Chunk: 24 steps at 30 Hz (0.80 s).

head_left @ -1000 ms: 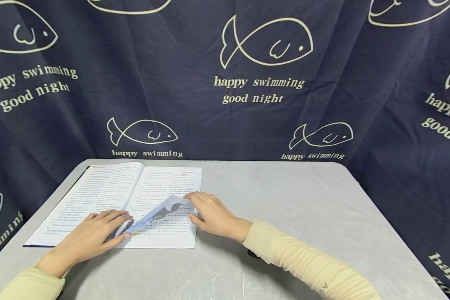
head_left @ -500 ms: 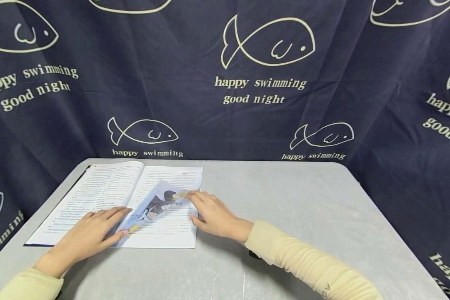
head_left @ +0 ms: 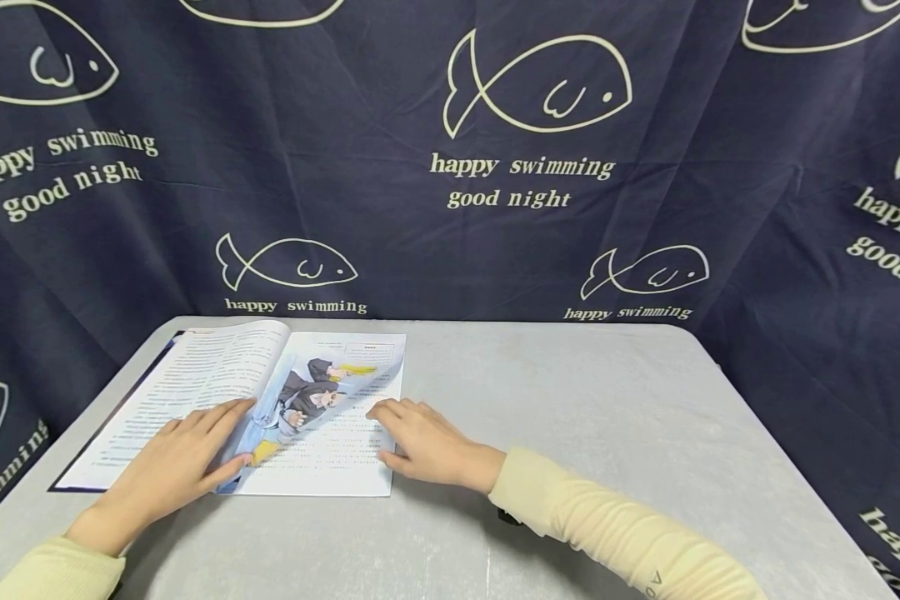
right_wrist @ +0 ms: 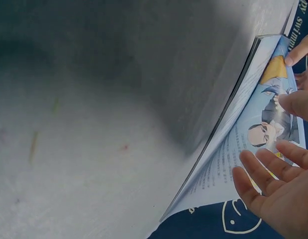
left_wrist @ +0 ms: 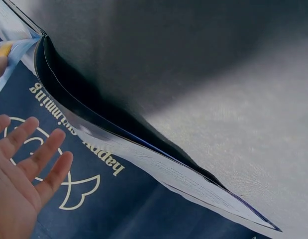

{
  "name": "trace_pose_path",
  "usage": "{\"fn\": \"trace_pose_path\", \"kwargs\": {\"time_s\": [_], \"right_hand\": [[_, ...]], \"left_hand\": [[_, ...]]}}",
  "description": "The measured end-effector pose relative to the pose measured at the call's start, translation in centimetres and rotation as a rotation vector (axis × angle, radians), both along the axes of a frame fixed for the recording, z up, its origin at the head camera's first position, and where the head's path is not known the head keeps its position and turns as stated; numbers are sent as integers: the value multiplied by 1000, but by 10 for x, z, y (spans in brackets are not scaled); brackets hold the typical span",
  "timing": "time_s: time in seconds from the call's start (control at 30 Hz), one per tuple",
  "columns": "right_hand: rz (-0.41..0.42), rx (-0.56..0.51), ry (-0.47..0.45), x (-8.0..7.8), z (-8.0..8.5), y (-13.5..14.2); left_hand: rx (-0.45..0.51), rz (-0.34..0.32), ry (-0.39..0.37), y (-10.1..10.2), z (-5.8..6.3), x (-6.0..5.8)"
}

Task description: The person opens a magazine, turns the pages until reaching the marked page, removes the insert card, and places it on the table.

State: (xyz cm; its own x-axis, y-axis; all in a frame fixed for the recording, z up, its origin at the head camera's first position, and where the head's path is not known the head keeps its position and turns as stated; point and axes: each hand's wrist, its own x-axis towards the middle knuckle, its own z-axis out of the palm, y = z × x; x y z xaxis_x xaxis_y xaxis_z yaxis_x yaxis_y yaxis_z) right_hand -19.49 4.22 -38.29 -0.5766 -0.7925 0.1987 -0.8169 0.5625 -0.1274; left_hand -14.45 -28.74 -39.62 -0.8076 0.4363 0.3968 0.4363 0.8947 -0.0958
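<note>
An open book (head_left: 187, 375) with printed text lies at the left of the table, its left stack of pages bulging near the spine. One leaf, with a coloured picture (head_left: 318, 396) of a figure in dark clothes, stands partly turned and curled over the right page (head_left: 337, 475). My left hand (head_left: 176, 458) lies across the lower left pages with its fingers extended, its thumb touching the curled leaf near the spine. Over the right page's outer edge rests my right hand (head_left: 431, 442), fingers loosely bent and apart from the leaf's edge. Loosely spread fingers (right_wrist: 265, 184) show in the right wrist view.
The grey table (head_left: 570, 433) extends to the right of the book. A dark blue curtain (head_left: 390, 167) with fish drawings and lettering hangs behind the table and along its sides.
The leaf has swung leftward and opened out, showing more of its picture. My right fingers, at its edge before, are now apart from it. The left hand shifted slightly left.
</note>
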Motion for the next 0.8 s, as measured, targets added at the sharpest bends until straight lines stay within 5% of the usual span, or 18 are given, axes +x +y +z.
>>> {"fn": "trace_pose_path", "kwargs": {"time_s": [0.43,0.8], "right_hand": [[15,65,-33,6,-2,0],[24,112,-29,8,-7,0]], "left_hand": [[6,27,83,-3,-2,-3],[-29,7,74,-5,-4,-4]]}}
